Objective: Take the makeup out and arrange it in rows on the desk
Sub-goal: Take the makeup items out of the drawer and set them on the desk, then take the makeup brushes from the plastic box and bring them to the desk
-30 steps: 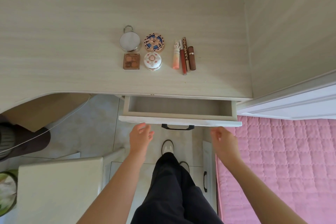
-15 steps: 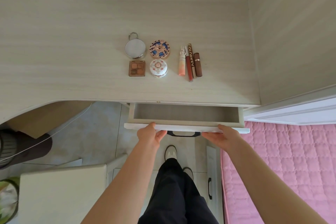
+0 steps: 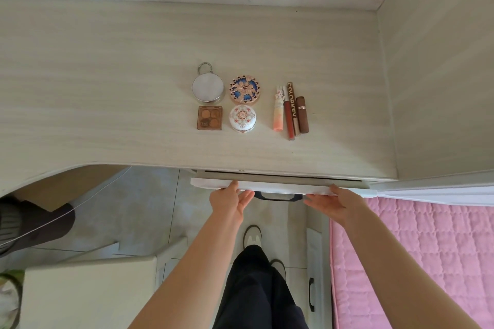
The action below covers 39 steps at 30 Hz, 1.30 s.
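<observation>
Head view, looking down: the drawer lies just beyond both hands, its white front running left to right under the near edge of the desk. Only a thin strip of its inside shows, so it is almost shut; what remains is a short push straight away from the person. The left hand rests flat against the front, left of the dark handle, and the right hand rests against it right of the handle. Both are equally near and about evenly spaced either side of the centre, which should keep the drawer from skewing.

Neither hand grasps anything. The fingers of both are spread and extended, palms and fingertips pressing on the drawer's front edge, the handle untouched between them.

The makeup is already on the desk, well beyond the drawer and apart from the hands. On the left sit four compacts in two rows: a round silver mirror with a ring and a blue patterned compact in the far row, a square brown eyeshadow palette and a white patterned compact in the near row. To their right four lip tubes lie side by side, touching, long axes pointing near to far. Judging by this, the arranging looks done and closing the drawer is the last step.
</observation>
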Available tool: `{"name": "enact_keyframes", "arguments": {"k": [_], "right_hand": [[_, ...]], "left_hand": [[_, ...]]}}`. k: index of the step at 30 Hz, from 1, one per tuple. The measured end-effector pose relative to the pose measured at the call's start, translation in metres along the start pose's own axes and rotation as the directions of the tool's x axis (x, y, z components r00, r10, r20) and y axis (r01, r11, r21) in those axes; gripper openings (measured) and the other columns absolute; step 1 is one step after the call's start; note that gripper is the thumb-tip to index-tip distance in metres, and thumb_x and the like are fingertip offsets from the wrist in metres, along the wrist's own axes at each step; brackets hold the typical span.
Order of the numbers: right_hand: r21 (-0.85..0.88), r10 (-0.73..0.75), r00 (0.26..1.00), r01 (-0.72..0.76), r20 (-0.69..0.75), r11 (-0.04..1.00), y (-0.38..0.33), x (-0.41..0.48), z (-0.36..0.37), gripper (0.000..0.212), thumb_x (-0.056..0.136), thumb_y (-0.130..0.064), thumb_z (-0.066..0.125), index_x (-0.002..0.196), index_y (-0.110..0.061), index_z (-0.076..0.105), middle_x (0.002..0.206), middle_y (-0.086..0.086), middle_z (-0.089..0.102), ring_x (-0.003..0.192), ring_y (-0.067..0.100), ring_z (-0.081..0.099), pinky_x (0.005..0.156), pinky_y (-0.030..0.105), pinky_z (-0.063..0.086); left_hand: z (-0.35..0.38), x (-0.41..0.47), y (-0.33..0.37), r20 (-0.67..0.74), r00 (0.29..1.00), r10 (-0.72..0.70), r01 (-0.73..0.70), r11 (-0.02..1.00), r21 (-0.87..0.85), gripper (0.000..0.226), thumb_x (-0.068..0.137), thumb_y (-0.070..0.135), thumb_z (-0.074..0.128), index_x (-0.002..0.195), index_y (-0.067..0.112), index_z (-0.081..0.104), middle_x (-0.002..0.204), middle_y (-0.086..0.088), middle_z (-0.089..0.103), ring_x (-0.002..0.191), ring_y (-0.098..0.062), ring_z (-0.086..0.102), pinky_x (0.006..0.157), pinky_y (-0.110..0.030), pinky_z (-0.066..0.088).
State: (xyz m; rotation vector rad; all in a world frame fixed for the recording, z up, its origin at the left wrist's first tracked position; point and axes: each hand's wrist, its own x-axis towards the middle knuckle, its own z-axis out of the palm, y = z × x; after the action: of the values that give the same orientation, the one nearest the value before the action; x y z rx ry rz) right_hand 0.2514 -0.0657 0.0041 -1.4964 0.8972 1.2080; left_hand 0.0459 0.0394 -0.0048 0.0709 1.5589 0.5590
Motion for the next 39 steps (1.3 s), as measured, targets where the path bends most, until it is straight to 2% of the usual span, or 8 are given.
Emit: {"name": "enact_keyframes", "arguments": {"k": [9,13,18,23,30,33,36,39], "right_hand": [[0.027,0.009,0.999,-0.010,0.032,1.000,-0.011,0.008,0.011,0.026,0.103,-0.003,0.022,0.108,0.001,0.047,0.147,0.027,0.034,0.132,0.046,0.037,0.107,0.061,0.029],[0.017,0.005,0.999,-0.006,0.040,1.000,-0.011,0.008,0.011,0.033,0.103,-0.002,0.022,0.129,-0.001,0.043,0.145,0.027,0.038,0.131,0.047,0.039,0.105,0.062,0.031],[0.028,-0.013,0.995,0.010,0.102,1.000,-0.014,0.010,0.016,0.035,0.103,-0.003,0.017,0.098,-0.002,0.052,0.129,0.019,0.053,0.125,0.041,0.049,0.100,0.061,0.037],[-0.009,-0.043,0.994,0.044,0.103,0.999,-0.018,0.011,0.015,0.035,0.102,0.000,0.018,0.101,-0.001,0.053,0.097,0.015,0.062,0.104,0.035,0.060,0.089,0.060,0.044],[-0.198,-0.125,0.988,0.141,0.091,0.970,-0.011,0.012,-0.003,0.025,0.098,0.002,0.034,0.114,-0.008,0.050,0.102,0.014,0.063,0.098,0.031,0.060,0.078,0.050,0.049],[-0.495,-0.277,0.950,0.310,0.142,0.811,-0.004,0.010,-0.021,0.033,0.094,-0.005,0.047,0.126,-0.009,0.051,0.111,0.014,0.063,0.098,0.028,0.060,0.084,0.043,0.048],[-0.768,-0.465,0.855,0.452,0.230,0.453,0.004,0.000,-0.046,0.038,0.091,-0.014,0.052,0.129,-0.013,0.055,0.102,0.004,0.065,0.089,0.021,0.060,0.081,0.036,0.050],[-0.831,-0.501,0.793,0.506,0.345,0.230,0.016,-0.018,-0.074,0.039,0.092,-0.016,0.051,0.131,-0.015,0.053,0.118,0.002,0.064,0.104,0.018,0.059,0.088,0.031,0.048]], "left_hand": [[0.009,0.005,0.006,0.015,1.000,0.028,-0.028,1.000,-0.009,0.002,0.093,0.000,0.057,0.095,-0.001,0.057,0.116,-0.023,0.060,0.085,-0.036,0.068,0.075,-0.042,0.057],[0.010,0.004,0.007,0.015,0.999,0.035,-0.035,0.999,-0.041,0.007,0.092,-0.001,0.057,0.099,-0.002,0.057,0.114,-0.024,0.062,0.083,-0.036,0.069,0.073,-0.042,0.058],[0.018,0.007,0.010,-0.002,0.998,0.057,-0.057,0.994,-0.096,0.031,0.093,-0.008,0.050,0.123,-0.008,0.048,0.118,-0.028,0.059,0.079,-0.036,0.067,0.074,-0.044,0.056],[0.018,0.012,0.008,0.004,0.995,0.096,-0.096,0.995,-0.008,0.042,0.095,-0.011,0.040,0.136,-0.009,0.036,0.116,-0.026,0.057,0.084,-0.036,0.068,0.077,-0.044,0.055],[0.013,0.009,-0.002,0.049,0.986,0.161,-0.166,0.978,0.126,0.042,0.099,-0.002,0.037,0.140,0.006,0.036,0.120,-0.015,0.060,0.092,-0.029,0.068,0.092,-0.037,0.052],[0.009,-0.005,-0.014,0.088,0.971,0.223,-0.239,0.928,0.285,0.044,0.094,0.004,0.056,0.135,0.012,0.045,0.119,-0.010,0.060,0.087,-0.020,0.069,0.077,-0.029,0.055],[0.007,-0.023,-0.030,0.159,0.939,0.305,-0.344,0.820,0.457,0.039,0.093,0.010,0.057,0.130,0.015,0.050,0.106,-0.003,0.062,0.084,-0.017,0.067,0.077,-0.029,0.054],[0.006,-0.044,-0.047,0.297,0.856,0.424,-0.504,0.550,0.666,0.035,0.095,0.014,0.049,0.129,0.021,0.049,0.113,0.003,0.064,0.093,-0.016,0.064,0.080,-0.030,0.050]]}}
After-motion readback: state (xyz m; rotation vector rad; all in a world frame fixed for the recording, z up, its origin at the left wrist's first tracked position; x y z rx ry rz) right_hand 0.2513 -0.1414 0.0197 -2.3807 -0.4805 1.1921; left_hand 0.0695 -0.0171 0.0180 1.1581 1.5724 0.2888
